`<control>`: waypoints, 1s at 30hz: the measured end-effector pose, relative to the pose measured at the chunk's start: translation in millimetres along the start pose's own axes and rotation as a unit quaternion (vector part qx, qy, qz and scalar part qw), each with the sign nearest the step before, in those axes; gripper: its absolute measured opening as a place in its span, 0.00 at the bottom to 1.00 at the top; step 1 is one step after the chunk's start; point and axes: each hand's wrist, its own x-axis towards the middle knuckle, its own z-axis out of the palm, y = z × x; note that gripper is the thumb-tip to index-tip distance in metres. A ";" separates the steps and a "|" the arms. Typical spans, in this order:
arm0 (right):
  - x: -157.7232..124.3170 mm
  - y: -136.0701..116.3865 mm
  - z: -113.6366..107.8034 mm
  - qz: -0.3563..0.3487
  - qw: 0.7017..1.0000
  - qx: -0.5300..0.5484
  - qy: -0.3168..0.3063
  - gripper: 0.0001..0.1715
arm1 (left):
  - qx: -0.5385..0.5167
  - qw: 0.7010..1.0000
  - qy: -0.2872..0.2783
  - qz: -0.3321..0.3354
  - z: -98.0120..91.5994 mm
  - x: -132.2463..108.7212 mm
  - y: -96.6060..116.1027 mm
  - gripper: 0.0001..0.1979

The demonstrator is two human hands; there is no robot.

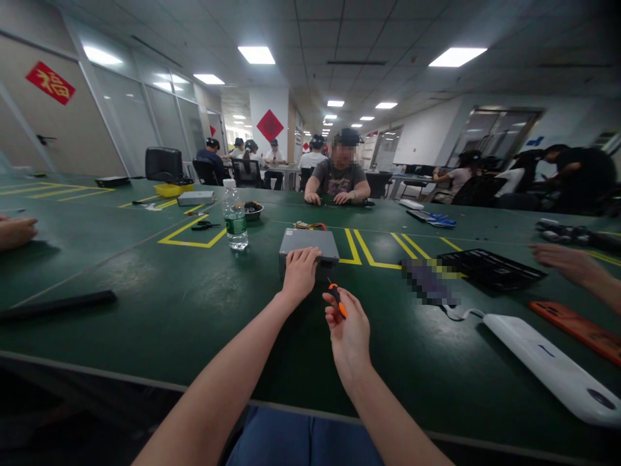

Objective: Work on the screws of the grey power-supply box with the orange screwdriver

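Observation:
A grey metal computer power supply (308,240) sits on the green table in front of me, with coloured cables (313,226) at its far side. My left hand (299,273) is closed over its near top edge, fingers lying across the lid. Just right of it and nearer to me, my right hand (350,327) is closed round a small orange and black screwdriver (338,299). The screwdriver's thin tip points up and away, close to the near right of the power supply; whether it touches cannot be told.
Left of the power supply stand a water bottle (235,217) and a metal bowl (253,210). To the right lie a black panel (492,267), a white power bank-like device (548,366) and an orange phone (577,327). A person (339,175) sits opposite; other people's hands (577,262) reach in at both sides.

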 end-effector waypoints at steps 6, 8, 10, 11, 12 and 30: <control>-9.3 -9.9 -18.0 0.013 1.000 -0.017 -0.014 0.19 | -0.005 1.000 -0.004 0.000 -1.2 0.1 0.4 0.14; -10.1 -15.9 -25.3 0.014 0.999 -0.034 -0.023 0.20 | -0.005 1.000 -0.005 -0.001 -0.6 0.2 -0.4 0.14; -7.2 -24.0 -31.6 0.010 0.997 -0.070 -0.032 0.21 | -0.003 1.000 -0.008 0.000 -0.2 0.1 -1.7 0.15; -4.3 -28.7 -34.2 0.004 0.994 -0.097 -0.042 0.22 | -0.002 1.000 -0.012 0.002 -0.4 -0.1 -2.4 0.15; -0.5 -33.6 -36.4 -0.008 0.990 -0.132 -0.054 0.22 | -0.002 1.000 -0.017 0.006 -0.9 -0.4 -3.1 0.16; 34.5 -56.4 -64.2 -0.392 0.679 -0.588 -0.200 0.10 | 0.000 0.999 -0.028 0.042 -10.5 -2.6 -4.1 0.16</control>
